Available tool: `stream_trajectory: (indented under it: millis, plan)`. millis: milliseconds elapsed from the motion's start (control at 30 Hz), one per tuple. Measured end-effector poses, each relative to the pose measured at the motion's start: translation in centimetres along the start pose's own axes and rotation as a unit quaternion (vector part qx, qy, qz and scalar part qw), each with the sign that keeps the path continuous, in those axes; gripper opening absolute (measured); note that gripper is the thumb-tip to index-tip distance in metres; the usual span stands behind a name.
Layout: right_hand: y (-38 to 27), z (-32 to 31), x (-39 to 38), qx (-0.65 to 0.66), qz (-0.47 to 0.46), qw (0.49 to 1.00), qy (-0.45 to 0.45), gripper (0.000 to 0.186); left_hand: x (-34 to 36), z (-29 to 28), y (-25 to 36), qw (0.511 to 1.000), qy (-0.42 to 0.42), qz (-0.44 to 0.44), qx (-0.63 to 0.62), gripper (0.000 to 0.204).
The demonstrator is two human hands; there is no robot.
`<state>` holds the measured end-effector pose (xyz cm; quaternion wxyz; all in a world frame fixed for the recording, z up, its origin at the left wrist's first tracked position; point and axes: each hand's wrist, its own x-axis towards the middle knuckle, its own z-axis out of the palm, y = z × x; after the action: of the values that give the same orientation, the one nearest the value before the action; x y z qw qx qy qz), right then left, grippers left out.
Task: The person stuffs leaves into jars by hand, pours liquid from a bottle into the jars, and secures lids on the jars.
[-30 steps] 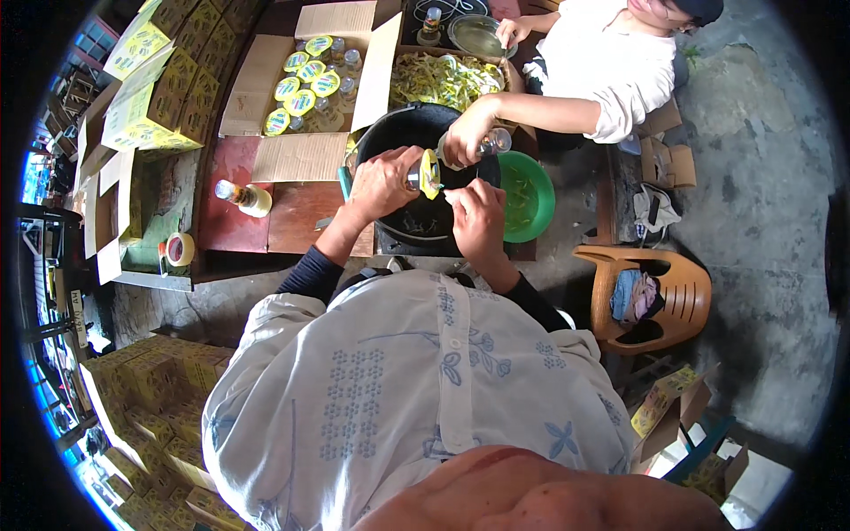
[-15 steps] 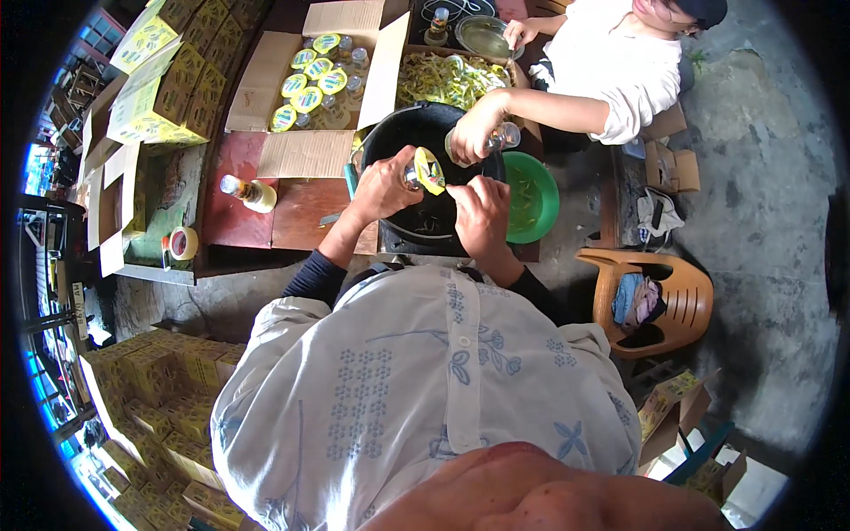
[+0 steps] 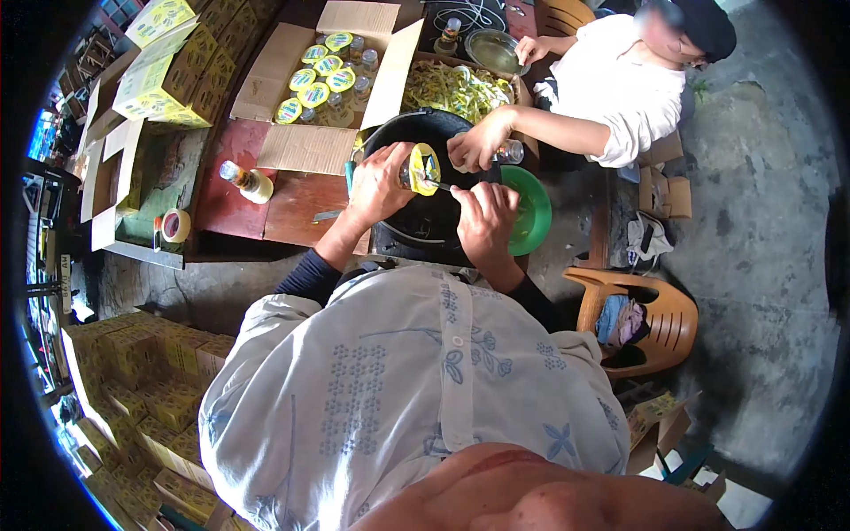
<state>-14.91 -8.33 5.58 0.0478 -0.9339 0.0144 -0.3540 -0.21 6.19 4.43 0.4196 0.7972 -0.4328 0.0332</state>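
A clear cup with a round yellow lid [image 3: 423,170] is being held sideways over the black round tub [image 3: 409,223]. The left hand [image 3: 382,183] is gripping it, fingers curling closely around its body. The right hand [image 3: 487,219] is pinching a slim dark tool [image 3: 442,185], its tip reaching the lid. A round green basin [image 3: 533,221] is sitting just right of the tub.

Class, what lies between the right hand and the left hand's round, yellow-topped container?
In the head view, a slim greyish tool runs from right hand toward container.
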Motion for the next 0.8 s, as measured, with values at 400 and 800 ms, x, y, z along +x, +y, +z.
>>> stream_trajectory:
  millis: [400, 800]
  plan:
    - [0.7, 0.4, -0.1, 0.113, 0.022, 0.993, -0.031, 0.014, -0.4, -0.5, -1.4, 0.983, -0.133, -0.094, -0.091, 0.05]
    - [-0.6, 1.1, -2.7, -0.021, -0.015, 0.999, -0.039, 0.01, -0.8, 1.0, -1.1, 0.988, -0.14, -0.002, -0.062, 0.05]
